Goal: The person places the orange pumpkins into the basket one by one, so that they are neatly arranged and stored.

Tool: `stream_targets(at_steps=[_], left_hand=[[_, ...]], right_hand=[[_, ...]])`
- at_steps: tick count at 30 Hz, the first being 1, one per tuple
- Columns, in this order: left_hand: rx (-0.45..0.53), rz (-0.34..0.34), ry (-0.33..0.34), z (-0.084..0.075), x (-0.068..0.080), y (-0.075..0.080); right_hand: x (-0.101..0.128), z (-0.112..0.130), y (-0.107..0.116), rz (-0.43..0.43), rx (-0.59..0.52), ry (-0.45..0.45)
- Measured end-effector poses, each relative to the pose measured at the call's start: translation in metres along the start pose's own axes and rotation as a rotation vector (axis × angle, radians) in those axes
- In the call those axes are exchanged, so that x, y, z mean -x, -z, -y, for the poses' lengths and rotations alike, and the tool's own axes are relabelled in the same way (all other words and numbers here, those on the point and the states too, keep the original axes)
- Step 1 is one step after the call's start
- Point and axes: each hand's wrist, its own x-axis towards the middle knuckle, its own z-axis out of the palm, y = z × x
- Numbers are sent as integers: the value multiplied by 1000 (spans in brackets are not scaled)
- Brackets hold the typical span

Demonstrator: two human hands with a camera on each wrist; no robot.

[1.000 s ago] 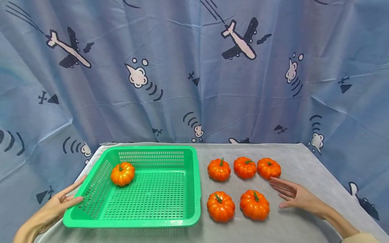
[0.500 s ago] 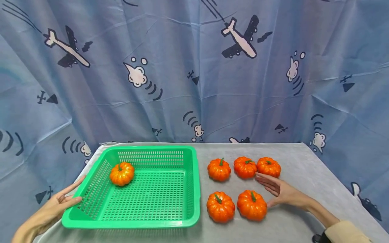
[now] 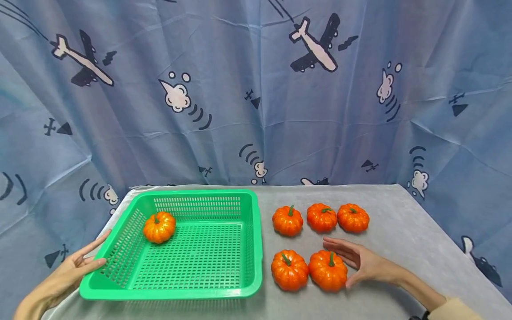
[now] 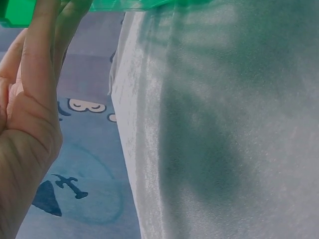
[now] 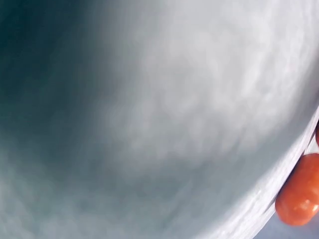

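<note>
In the head view, a green plastic basket (image 3: 172,294) holds one small orange pumpkin (image 3: 159,227) near its back left. My left hand (image 3: 74,269) rests against the basket's left side with straight fingers, thumb at the rim; its fingers also meet the green edge in the left wrist view. My right hand (image 3: 370,264) is beside the front right pumpkin (image 3: 328,271), fingers extended behind it and thumb tip right at its right side. That pumpkin sits against the front left pumpkin (image 3: 290,271). The right hand itself is out of sight in the right wrist view.
Behind them, a row of three pumpkins has a left one (image 3: 287,221), a middle one (image 3: 322,218) and a right one (image 3: 353,218). All stand on a table with a pale cover (image 3: 394,209). A blue curtain (image 3: 224,89) with airplane prints hangs behind.
My right hand has moved left and toward the front right pumpkin, which has shifted left against its neighbour. The left hand stays at the basket. The head view has tilted slightly.
</note>
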Motion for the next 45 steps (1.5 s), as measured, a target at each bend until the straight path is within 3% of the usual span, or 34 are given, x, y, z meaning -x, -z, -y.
stream_targets(at_steps=[6,12,15,19,26,30,33,36,39,45], left_hand=[[11,20,-2,0,-1,-2],[-54,-41,46,-3,1,-4],[-58,-47,49,-3,0,-4],[-84,-76,53,-2,-1,-6],[-97,-90,44,-1,0,-4],[-174,-161,65,1,0,-5],[-189,-158,58,-1,-1,-7],[-155,-112,40,-3,-2,-8],[-179,-125,37,-4,0,-9],[-311,-217,84,-4,0,-9]], right_hand=[[-7,1,-12,-22,73,-7],[-13,-1,-24,-106,237,-22],[-14,0,-28,-152,266,-65],[-13,5,-31,-186,222,-132],[-11,28,-22,-306,240,-117],[-10,42,-16,-392,240,-140],[-11,55,-14,-470,243,-165],[-11,69,-11,-526,230,-193],[-15,81,-6,-548,192,-182],[-25,106,-6,-571,128,-74]])
